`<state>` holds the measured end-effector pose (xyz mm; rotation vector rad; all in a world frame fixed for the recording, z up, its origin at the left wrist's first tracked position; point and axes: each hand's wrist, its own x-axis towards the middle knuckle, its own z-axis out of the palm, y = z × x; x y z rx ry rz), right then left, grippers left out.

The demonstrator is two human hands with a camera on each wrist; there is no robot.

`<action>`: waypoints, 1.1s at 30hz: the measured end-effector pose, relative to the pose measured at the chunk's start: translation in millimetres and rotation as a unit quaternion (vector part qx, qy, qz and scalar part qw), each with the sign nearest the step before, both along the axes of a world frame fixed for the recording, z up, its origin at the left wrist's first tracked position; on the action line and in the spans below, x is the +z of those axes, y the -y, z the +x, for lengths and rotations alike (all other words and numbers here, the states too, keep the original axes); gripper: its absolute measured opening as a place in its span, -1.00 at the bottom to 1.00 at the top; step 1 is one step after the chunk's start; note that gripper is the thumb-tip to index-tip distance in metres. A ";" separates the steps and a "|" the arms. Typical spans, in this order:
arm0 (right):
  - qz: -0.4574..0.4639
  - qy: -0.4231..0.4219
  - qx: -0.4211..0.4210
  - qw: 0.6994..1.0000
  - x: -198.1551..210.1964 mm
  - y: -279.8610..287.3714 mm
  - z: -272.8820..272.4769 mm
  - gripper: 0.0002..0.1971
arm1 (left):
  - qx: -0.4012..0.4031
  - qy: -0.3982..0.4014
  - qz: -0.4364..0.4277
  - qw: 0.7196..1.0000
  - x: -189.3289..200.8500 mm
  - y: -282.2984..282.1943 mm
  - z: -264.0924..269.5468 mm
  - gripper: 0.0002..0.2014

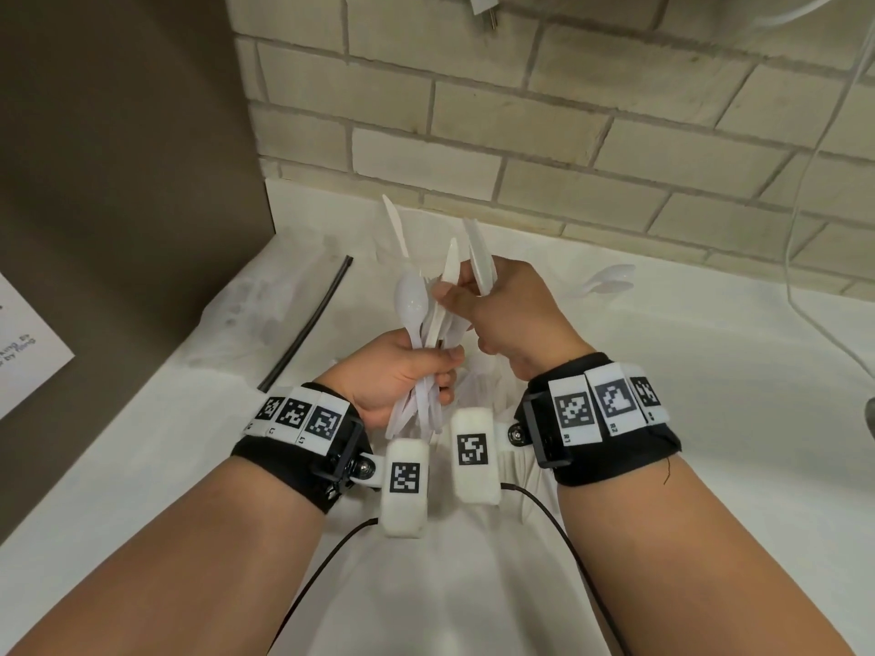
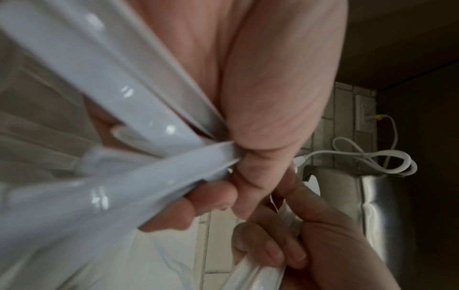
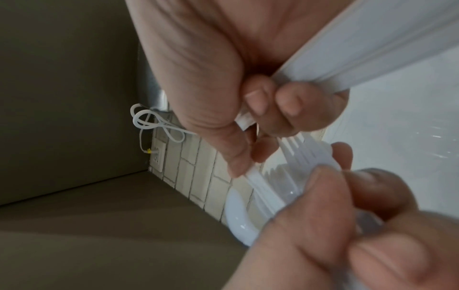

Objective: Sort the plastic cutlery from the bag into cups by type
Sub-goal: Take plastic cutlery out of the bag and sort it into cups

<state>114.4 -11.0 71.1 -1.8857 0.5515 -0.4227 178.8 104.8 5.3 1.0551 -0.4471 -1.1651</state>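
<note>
My left hand (image 1: 447,376) grips a mixed bundle of white plastic cutlery (image 1: 426,324) by the handles, above the white counter (image 1: 686,395). A spoon (image 1: 411,295), forks and knives stick up from it. My right hand (image 1: 454,288) holds several knives (image 1: 482,267) in its palm and pinches one more knife (image 1: 450,267) out of the bundle. The left wrist view shows the handles (image 2: 139,109) under my left hand (image 2: 231,182). In the right wrist view my right hand (image 3: 246,125) clamps the knives (image 3: 372,49), with fork tines (image 3: 305,155) and the spoon bowl (image 3: 236,215) below.
A clear plastic bag (image 1: 255,314) and a black strip (image 1: 308,324) lie on the counter at left. More white cutlery (image 1: 483,385) lies under my hands. A pale translucent object (image 1: 611,279) sits at back right. A brown panel (image 1: 118,182), a brick wall (image 1: 568,134) and a white cable (image 1: 805,229) surround the counter.
</note>
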 end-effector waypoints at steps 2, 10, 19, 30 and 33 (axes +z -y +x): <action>0.014 0.018 -0.028 0.999 5.1 3.4 0.4 -0.78 | 0.003 0.004 0.009 1.000 1.2 -0.8 -1.2 -0.80; 0.069 0.152 -0.118 0.979 45.8 38.4 27.2 -0.80 | 0.094 0.005 0.029 0.995 6.2 -5.9 7.2 -0.79; 0.075 0.262 -0.072 0.959 35.2 37.2 119.2 -0.91 | 0.213 0.064 0.103 0.969 5.5 -7.7 39.7 -0.70; 0.079 0.133 -0.055 0.986 -25.7 50.5 171.2 -0.86 | 0.284 0.074 0.140 0.946 -8.7 -11.2 69.4 -0.79; 0.097 0.090 -0.048 0.990 -27.4 55.2 170.5 -0.59 | 0.282 0.073 0.140 0.946 -10.6 -7.1 67.3 -0.80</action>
